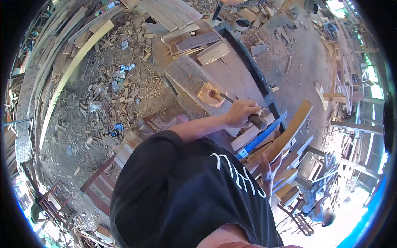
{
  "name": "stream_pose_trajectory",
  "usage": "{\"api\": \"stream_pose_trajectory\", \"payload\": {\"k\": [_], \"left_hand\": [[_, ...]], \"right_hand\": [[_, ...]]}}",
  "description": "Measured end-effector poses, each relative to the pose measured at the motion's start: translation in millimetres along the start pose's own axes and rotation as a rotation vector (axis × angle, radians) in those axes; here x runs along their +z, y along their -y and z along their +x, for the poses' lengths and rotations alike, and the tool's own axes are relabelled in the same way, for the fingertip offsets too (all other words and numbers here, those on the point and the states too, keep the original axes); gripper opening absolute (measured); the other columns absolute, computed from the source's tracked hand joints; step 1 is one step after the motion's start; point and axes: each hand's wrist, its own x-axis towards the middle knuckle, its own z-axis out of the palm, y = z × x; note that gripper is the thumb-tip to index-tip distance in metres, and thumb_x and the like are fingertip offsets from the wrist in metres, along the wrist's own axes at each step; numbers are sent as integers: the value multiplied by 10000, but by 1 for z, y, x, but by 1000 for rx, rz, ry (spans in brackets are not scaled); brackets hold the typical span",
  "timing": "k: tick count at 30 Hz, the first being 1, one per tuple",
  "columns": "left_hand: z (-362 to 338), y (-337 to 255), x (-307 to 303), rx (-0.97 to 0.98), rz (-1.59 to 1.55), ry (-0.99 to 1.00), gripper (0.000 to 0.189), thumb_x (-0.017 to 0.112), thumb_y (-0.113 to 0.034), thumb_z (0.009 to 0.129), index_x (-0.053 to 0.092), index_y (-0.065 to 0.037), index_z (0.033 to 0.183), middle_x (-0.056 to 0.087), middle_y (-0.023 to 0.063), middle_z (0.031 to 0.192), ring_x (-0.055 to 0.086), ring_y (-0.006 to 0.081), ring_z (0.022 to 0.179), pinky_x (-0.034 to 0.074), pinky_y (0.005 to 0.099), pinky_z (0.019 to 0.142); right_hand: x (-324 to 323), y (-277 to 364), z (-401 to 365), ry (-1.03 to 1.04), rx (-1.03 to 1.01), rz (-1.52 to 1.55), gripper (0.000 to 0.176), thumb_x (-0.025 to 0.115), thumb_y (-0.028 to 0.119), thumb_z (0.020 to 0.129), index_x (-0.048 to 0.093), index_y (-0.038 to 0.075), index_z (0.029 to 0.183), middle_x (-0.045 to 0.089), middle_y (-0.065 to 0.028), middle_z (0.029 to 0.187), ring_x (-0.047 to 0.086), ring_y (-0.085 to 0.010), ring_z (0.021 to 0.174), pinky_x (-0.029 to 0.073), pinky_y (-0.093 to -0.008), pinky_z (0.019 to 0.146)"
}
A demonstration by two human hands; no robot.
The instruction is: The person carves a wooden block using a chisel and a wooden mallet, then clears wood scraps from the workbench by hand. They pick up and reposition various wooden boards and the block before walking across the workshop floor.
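Note:
My left hand (242,113) is wrapped round the handle of a chisel (258,121), whose dark handle end sticks out past my fist. Its metal blade points into a rough hollow (211,94) of fresh pale wood, cut in a thick weathered block (186,76). Lower right, my right hand (268,170) grips a long, smooth, slightly curved piece of wood (292,130), raised at a slant. Between both hands lies a long blue strip-like tool (264,134), on top of wood offcuts.
The block rests on a broad wooden bench top (240,80) with a dark beam (248,62) along its edge. Boards (202,41) lie at its far end. Wood scraps litter the ground. Long planks (53,53) line the left. Another person (320,213) sits at lower right.

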Motion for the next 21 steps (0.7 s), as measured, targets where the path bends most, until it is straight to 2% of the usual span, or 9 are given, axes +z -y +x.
{"api": "stream_pose_trajectory", "payload": {"k": [2, 4, 5, 8, 12, 14, 15, 18, 21], "left_hand": [[2, 4, -2, -3, -9, -19, 328, 733, -125, 601, 528, -166, 854, 544, 32, 767, 607, 284, 720, 455, 408, 581], [3, 7, -3, -6, -18, -37, 329, 732, -119, 603, 524, -168, 853, 543, 29, 766, 608, 281, 717, 454, 405, 575], [4, 7, -2, -14, -21, -46, 330, 732, -114, 605, 523, -170, 854, 544, 25, 764, 609, 277, 711, 455, 403, 571], [5, 8, 1, -25, -15, -69, 329, 733, -110, 610, 522, -172, 855, 544, 19, 760, 610, 270, 701, 455, 403, 565], [8, 4, -2, -38, -2, -124, 326, 736, -114, 611, 524, -172, 852, 549, 18, 762, 612, 266, 697, 458, 403, 567], [9, 2, -3, -45, -7, -129, 322, 736, -115, 612, 524, -171, 847, 552, 18, 763, 612, 266, 695, 459, 402, 564], [10, 2, -3, -50, -9, -140, 317, 737, -116, 614, 524, -170, 842, 554, 18, 764, 613, 267, 693, 459, 401, 562], [12, 1, -5, -53, -19, -136, 310, 737, -115, 616, 527, -171, 837, 553, 19, 761, 611, 266, 690, 462, 394, 560], [13, 3, -3, -71, -25, -148, 309, 736, -117, 619, 528, -172, 840, 548, 22, 758, 609, 265, 691, 462, 394, 560]], "right_hand": [[-10, -13, -3, 25, 4, -3, 700, 732, 170, 746, 428, 13, 1358, 531, -54, 1022, 534, -143, 791, 470, -285, 710], [-11, 4, -5, 23, 238, 60, 699, 732, 162, 749, 419, 21, 1357, 526, -49, 999, 539, -132, 796, 474, -271, 663], [-9, 13, -3, 23, 238, 59, 699, 732, 162, 749, 419, 21, 1357, 526, -49, 999, 539, -132, 796, 474, -271, 663], [-6, 30, 6, -1, 189, 29, 730, 733, 152, 745, 390, 26, 1377, 512, -38, 952, 535, -125, 736, 468, -257, 600], [-19, 55, 18, -117, 156, -17, 504, 718, 125, 725, 473, 36, 1156, 504, -24, 793, 502, -113, 567, 451, -243, 529], [-33, 57, 29, -6, -153, 22, 442, 645, 105, 753, 437, 10, 1131, 498, -25, 714, 513, -96, 559, 424, -202, 530], [-27, 69, 34, -25, -191, 54, 455, 638, 107, 749, 415, -7, 1129, 468, -1, 625, 506, -92, 541, 405, -193, 516], [-24, 73, 37, -78, -125, 109, 420, 705, 162, 708, 467, 17, 1023, 475, 0, 670, 484, -88, 546, 423, -222, 528], [-31, 58, 40, 27, -152, -7, 454, 628, 106, 758, 409, 6, 1143, 494, -14, 654, 510, -90, 538, 412, -193, 535]]}}
